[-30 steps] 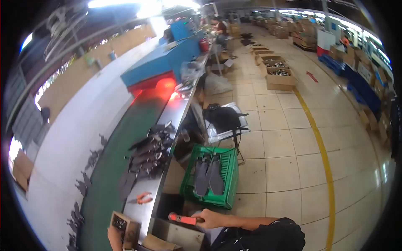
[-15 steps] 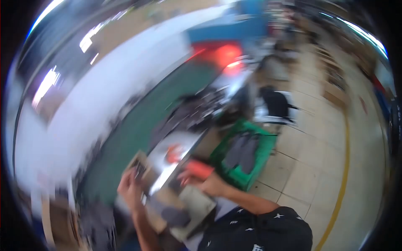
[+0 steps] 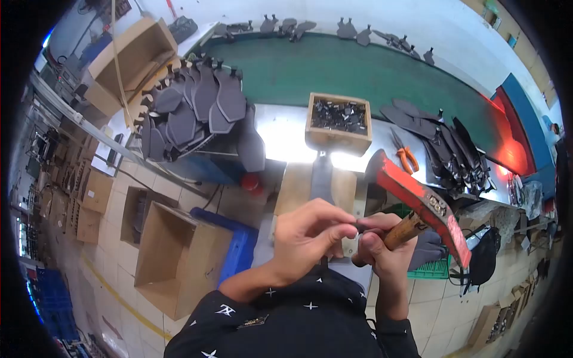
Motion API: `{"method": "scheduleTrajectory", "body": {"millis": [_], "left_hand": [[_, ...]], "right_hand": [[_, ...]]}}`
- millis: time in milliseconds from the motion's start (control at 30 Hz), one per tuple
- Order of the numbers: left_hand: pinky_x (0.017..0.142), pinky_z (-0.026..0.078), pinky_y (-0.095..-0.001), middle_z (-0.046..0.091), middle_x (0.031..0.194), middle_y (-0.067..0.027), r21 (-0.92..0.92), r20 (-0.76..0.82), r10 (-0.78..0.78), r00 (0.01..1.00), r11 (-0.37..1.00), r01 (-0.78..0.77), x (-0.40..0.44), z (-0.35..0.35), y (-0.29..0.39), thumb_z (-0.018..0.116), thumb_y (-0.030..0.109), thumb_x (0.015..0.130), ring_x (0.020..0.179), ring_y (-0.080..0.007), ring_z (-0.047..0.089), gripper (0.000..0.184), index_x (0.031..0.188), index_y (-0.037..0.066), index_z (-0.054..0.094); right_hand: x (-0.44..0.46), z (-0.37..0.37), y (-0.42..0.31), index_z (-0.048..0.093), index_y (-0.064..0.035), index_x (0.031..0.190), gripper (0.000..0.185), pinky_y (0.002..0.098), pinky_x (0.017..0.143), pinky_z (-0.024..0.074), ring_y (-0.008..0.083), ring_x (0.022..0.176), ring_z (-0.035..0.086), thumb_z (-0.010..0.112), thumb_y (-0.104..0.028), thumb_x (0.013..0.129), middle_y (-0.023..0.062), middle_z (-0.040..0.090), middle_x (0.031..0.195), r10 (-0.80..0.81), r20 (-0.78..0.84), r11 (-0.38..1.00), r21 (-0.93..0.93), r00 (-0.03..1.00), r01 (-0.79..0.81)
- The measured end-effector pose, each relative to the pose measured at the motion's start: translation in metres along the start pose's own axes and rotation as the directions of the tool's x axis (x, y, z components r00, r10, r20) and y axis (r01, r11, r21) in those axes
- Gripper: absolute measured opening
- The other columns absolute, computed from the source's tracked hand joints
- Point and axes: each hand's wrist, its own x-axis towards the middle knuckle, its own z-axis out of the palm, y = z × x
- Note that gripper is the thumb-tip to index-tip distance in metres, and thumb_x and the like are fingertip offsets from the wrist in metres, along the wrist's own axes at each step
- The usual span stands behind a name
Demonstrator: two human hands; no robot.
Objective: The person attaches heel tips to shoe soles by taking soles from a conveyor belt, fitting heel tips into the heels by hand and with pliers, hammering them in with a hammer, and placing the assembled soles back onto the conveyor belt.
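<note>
Red hammer (image 3: 427, 206), scuffed head (image 3: 412, 192), handle (image 3: 406, 230) (wooden)

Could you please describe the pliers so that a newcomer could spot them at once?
Find the green belt, then the shiny metal ledge along its near side. The pliers lie there, between the wooden box and the dark sole pile; their orange handles set them apart.

Pale floor tiles (image 3: 439, 305) bear a yellow line (image 3: 136, 312); the wall (image 3: 382, 15) is white; red light (image 3: 510, 156) glows, source unclear.

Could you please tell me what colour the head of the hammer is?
The hammer head is mostly red, with dark patches; it shows best in the head camera view.
</note>
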Motion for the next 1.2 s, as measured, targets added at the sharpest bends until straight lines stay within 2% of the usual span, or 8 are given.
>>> {"method": "scheduleTrajectory", "body": {"millis": [67, 167, 433, 533, 733, 833, 933, 1200], "left_hand": [[0.055, 0.052, -0.0233, 0.07, 0.085, -0.0068, -0.233, -0.025, -0.331, 0.943, 0.92, 0.317, 0.0, -0.005, 0.003, 0.074, 0.004, 0.09, 0.069, -0.0116, 0.067, 0.014, 0.104, 0.001, 0.072], [0.058, 0.053, -0.0277, 0.069, 0.087, -0.0107, 0.475, 0.1, 0.347, 0.932, 0.807, -0.351, 0.01, -0.015, -0.018, 0.074, 0.001, 0.086, 0.071, -0.0178, 0.068, 0.018, 0.104, 0.0, 0.073], [0.06, 0.051, -0.0298, 0.062, 0.085, -0.0071, 0.726, 0.503, 0.337, 0.796, 0.335, -0.601, 0.021, -0.029, -0.021, 0.076, -0.001, 0.077, 0.068, -0.0192, 0.059, 0.061, 0.136, 0.003, 0.061], [0.061, 0.05, -0.0311, 0.063, 0.086, -0.0074, 0.705, 0.537, 0.326, 0.778, 0.331, -0.627, 0.028, -0.034, -0.026, 0.08, 0.006, 0.076, 0.07, -0.0191, 0.059, 0.07, 0.141, 0.005, 0.055], [0.078, 0.051, -0.0374, 0.066, 0.09, -0.0063, 0.818, 0.035, 0.279, 0.96, 0.544, -0.188, 0.089, -0.073, -0.105, 0.085, 0.024, 0.074, 0.079, -0.0257, 0.062, 0.062, 0.128, 0.006, 0.062], [0.084, 0.049, -0.0398, 0.069, 0.092, -0.0056, 0.817, -0.018, 0.274, 0.962, 0.558, -0.144, 0.11, -0.084, -0.147, 0.083, 0.024, 0.075, 0.085, -0.028, 0.063, 0.047, 0.116, 0.007, 0.067], [0.085, 0.047, -0.0401, 0.072, 0.094, -0.0043, 0.753, 0.259, 0.276, 0.926, 0.543, -0.373, 0.124, -0.099, -0.17, 0.082, 0.026, 0.075, 0.092, -0.0261, 0.064, 0.035, 0.104, 0.01, 0.072], [0.094, 0.037, -0.0388, 0.071, 0.104, -0.002, 0.798, 0.223, 0.159, 0.962, 0.537, -0.274, 0.071, -0.089, -0.155, 0.085, 0.029, 0.071, 0.107, -0.0204, 0.062, 0.035, 0.099, 0.01, 0.074]], "right_hand": [[0.01, 0.002, 0.008, 0.07, 0.003, 0.105, 0.022, 0.0207, 0.046, 0.0378, 0.0045, 0.055, 0.053, 0.079, -0.006, 0.087, 0.0038, 0.066, 0.075, -0.044, -0.003, 0.997, -0.058, 0.999, 0.044], [0.009, -0.001, 0.018, 0.071, 0.0012, 0.104, 0.022, 0.0202, 0.045, 0.0364, 0.0039, 0.054, 0.053, 0.08, -0.009, 0.086, 0.0032, 0.066, 0.075, 0.051, -0.021, 0.996, -0.076, 0.998, -0.052], [0.02, -0.024, 0.036, 0.071, 0.002, 0.1, 0.02, 0.0205, 0.042, 0.0312, 0.0022, 0.048, 0.046, 0.079, -0.01, 0.087, -0.0011, 0.061, 0.066, 0.328, 0.04, 0.942, -0.089, 0.944, -0.323], [0.026, -0.028, 0.037, 0.071, 0.0023, 0.1, 0.018, 0.0199, 0.043, 0.0321, 0.002, 0.05, 0.048, 0.078, -0.008, 0.087, -0.0013, 0.061, 0.066, 0.357, 0.057, 0.923, -0.177, 0.932, -0.342], [0.045, -0.035, 0.059, 0.068, 0.0026, 0.103, 0.02, 0.0211, 0.042, 0.0345, 0.0024, 0.049, 0.048, 0.075, -0.009, 0.088, -0.0023, 0.061, 0.069, 0.207, -0.065, 0.918, -0.332, 0.976, -0.217], [0.064, -0.04, 0.07, 0.068, 0.0034, 0.102, 0.02, 0.0213, 0.042, 0.0345, 0.0027, 0.048, 0.047, 0.073, -0.011, 0.09, -0.0027, 0.059, 0.068, 0.208, -0.084, 0.923, -0.311, 0.974, -0.224], [0.079, -0.038, 0.084, 0.069, 0.0027, 0.105, 0.022, 0.0216, 0.041, 0.0339, 0.0032, 0.046, 0.046, 0.073, -0.013, 0.092, -0.0028, 0.059, 0.067, 0.142, -0.072, 0.935, -0.318, 0.987, -0.157], [0.091, -0.034, 0.11, 0.069, 0.0029, 0.107, 0.025, 0.0329, 0.069, 0.05, 0.0196, 0.072, 0.064, 0.075, -0.009, 0.086, 0.0116, 0.07, 0.083, -0.041, 0.111, 0.811, -0.577, 0.993, 0.098]]}}
